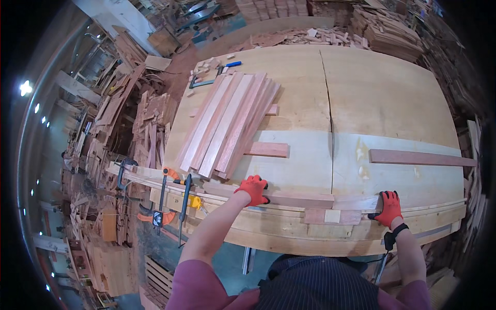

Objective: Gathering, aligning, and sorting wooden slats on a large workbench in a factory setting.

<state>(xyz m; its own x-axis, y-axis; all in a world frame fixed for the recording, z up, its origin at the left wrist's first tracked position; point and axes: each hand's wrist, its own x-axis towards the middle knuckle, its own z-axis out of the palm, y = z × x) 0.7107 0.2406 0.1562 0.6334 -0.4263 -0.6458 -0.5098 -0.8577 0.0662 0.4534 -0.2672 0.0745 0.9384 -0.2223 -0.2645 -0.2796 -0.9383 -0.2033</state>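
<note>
Two red-gloved hands press a long wooden strip against the near edge of a big workbench.

The left hand (pixel 253 189) lies flat, fingers curled over the long strip (pixel 297 199), holding it down; the right hand (pixel 389 207) grips the same strip further along to the right, fingers wrapped over its top edge. Between the hands, just below the strip, a short wood block (pixel 332 216) sits against the bench edge. Left of the left hand, orange-and-black bar clamps (pixel 170 199) pinch the strip's far end. Beyond the left hand lie a small reddish offcut (pixel 267 149) and a fanned stack of reddish boards (pixel 227 121). Beyond the right hand, one long reddish batten (pixel 421 157) rests on the pale workbench (pixel 382 93).
</note>
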